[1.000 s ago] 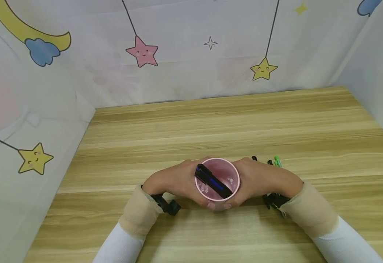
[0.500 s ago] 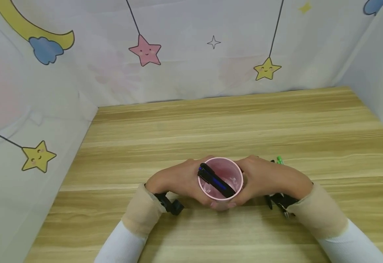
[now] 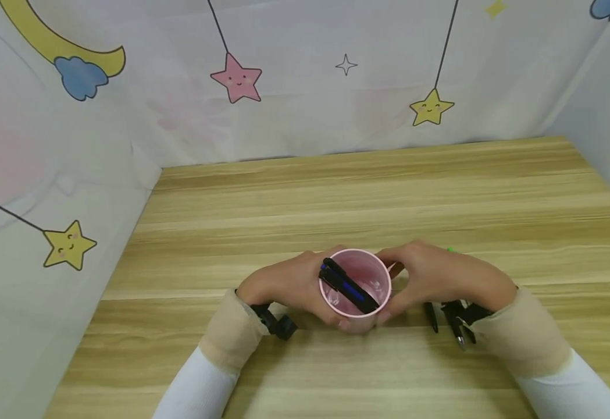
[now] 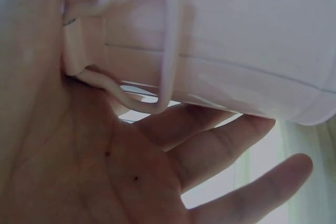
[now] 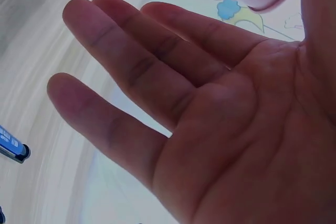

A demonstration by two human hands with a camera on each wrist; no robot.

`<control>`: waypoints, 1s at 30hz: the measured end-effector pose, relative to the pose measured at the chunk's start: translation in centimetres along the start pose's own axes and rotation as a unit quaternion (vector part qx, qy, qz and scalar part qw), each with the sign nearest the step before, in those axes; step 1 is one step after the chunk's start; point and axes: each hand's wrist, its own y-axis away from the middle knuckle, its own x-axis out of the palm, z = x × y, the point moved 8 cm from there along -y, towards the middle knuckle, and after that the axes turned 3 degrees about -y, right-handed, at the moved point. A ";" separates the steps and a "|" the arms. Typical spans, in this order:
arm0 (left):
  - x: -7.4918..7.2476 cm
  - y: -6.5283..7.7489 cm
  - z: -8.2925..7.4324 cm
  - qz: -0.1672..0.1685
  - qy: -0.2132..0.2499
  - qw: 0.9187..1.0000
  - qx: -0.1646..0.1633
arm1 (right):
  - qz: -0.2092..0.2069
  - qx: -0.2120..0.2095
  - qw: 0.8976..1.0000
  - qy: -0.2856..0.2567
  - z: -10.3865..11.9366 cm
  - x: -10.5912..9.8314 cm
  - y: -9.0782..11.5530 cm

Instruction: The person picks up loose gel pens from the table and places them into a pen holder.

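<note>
A small pink pail (image 3: 355,324) stands in the middle of the head view, black pens (image 3: 348,285) with blue marks slanting across its mouth. My left hand (image 3: 294,286) grips the pail's left side, thumb toward the near side. In the left wrist view, a pink wire loop handle (image 4: 170,45) sticks out by the palm. My right hand (image 3: 438,278) is at the pail's right side, thumb tip close to the wall and a gap between palm and pail. Its fingers (image 5: 136,72) are fairly straight in the right wrist view, with the pail beyond them.
Several black pens (image 3: 431,317) lie on the wooden table (image 3: 336,198) under the right wrist, partly hidden. A green tip (image 3: 450,249) peeks out behind the right hand. White cloth walls (image 3: 305,87) with printed stars enclose the table at the back and sides.
Both hands held the pail before; now the right hand has loosened and drawn a little to the right. The left hand keeps its grip, and more of the pens under the right wrist shows.
</note>
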 end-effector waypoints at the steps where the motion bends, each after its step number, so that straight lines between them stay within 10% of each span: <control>1: -0.1 0.0 -0.2 0.000 0.002 1.000 0.001 | 0.001 0.000 1.000 -0.001 -0.1 -0.1 0.0; 30: 0.3 -0.4 1.4 0.004 -0.024 1.000 0.007 | 0.008 0.054 0.998 0.039 -1.8 -1.6 0.8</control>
